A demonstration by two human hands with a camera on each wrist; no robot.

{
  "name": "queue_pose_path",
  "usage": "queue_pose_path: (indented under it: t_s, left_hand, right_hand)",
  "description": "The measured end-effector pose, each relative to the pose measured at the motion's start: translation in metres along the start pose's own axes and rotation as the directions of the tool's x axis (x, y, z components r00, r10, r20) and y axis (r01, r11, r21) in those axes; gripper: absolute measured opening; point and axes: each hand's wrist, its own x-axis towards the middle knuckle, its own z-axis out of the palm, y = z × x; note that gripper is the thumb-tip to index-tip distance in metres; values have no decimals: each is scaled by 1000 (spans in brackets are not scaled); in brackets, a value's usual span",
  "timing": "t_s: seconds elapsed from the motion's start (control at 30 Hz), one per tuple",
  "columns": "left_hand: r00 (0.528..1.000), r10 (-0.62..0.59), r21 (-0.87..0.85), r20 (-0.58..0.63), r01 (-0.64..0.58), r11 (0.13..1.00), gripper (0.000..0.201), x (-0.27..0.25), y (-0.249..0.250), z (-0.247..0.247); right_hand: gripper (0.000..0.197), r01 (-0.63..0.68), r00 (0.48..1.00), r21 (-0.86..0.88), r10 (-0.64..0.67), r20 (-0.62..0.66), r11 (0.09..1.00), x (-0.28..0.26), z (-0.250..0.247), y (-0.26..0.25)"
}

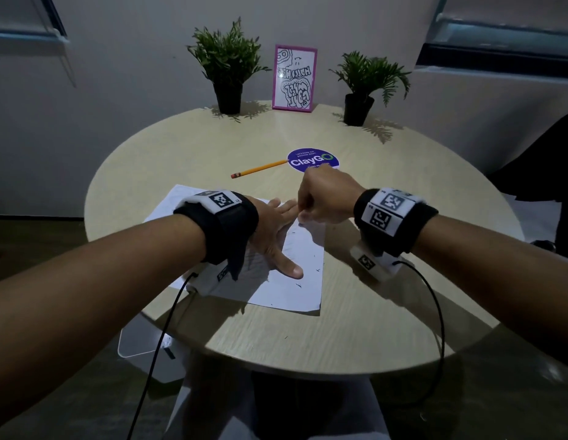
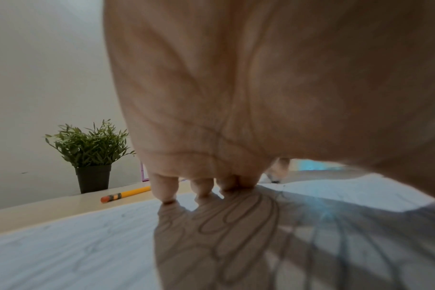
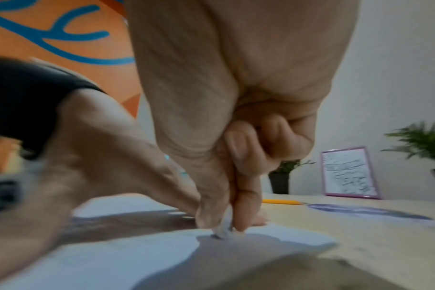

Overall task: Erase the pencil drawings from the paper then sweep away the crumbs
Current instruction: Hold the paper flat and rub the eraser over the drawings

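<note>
While the right hand [image 1: 327,198] pinches a small whitish eraser [image 3: 222,232] between thumb and forefinger, its tip presses down on the far right part of the paper [image 1: 285,290], just right of centre in the head view. In the right wrist view the other fingers of this hand are curled into the palm. The left hand [image 1: 273,230] lies flat on the sheet just beside it, fingers straight and spread, holding nothing; its fingertips [image 2: 164,193] touch the paper in the left wrist view. Faint looping pencil lines [image 2: 236,215] show on the sheet under that hand's shadow, and small dark crumbs [image 1: 308,277] are scattered near the paper's right edge. The paper sits at the middle of a round pale wooden table [image 1: 403,328]. Beyond it lie a yellow pencil [image 1: 258,169] and a purple round sticker [image 1: 312,160]. At the top of the frame stand two potted plants [image 1: 227,68] and a pink-framed picture [image 1: 294,78].
</note>
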Motion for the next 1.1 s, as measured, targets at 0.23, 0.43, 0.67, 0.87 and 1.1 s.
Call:
queue_pose_path:
  t_s: [0.23,0.43,0.67,0.87,1.1]
  left_hand:
    - [993,62,-27,104,-60,998,103,-4,1,-3]
    - [1000,9,2,11,-9,1000,134,3,-2,1]
    - [995,39,15,95,-40,999,87,-4,4,-4]
    - [999,-8,-27,42,9,1000,144,9,-9,4]
    - [996,43,-25,-72,-45,999,123,3,-15,-1]
  right_hand:
    - [7,191,961,123,-211,177,974,-24,-1,-26]
    - [15,23,1000,-1,-23,8,1000,2,1,0]
    - [10,249,936,163,-281,210,955,-28,-3,-27]
    - [10,-12,994,100,2,107,995,-3,3,23]
    - [10,-92,995,90,88,44,992,13,5,27]
